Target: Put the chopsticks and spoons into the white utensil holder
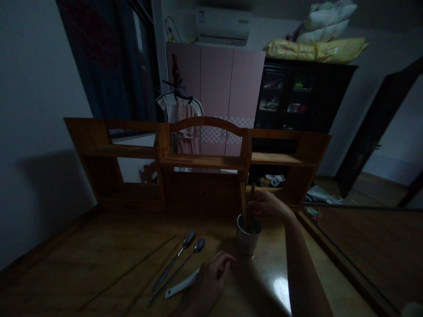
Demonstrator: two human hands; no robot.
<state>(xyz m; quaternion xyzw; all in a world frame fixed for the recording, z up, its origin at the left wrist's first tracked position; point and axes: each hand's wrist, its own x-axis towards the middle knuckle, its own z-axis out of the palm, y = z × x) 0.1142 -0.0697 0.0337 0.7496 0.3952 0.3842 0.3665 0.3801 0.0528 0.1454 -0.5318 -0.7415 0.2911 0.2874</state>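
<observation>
The left hand [211, 278], lower middle, is curling, its hold unclear; centre-right, the right hand [267, 204] is pinching chopsticks [253, 192], best guided upright inside the cup [246, 243].

The right forearm [302, 259] rises from the lower right to a bent wrist [288, 216], its right hand [268, 203] pointing leftward, fingers pinched. At bottom centre, the left hand [213, 278] rests with fingers loosely curled.

Far off, an air conditioner [224, 27] is hanging above a pink wardrobe [216, 83]; to its right, yellow bags [317, 51] are lying atop a black cabinet [287, 99].
</observation>
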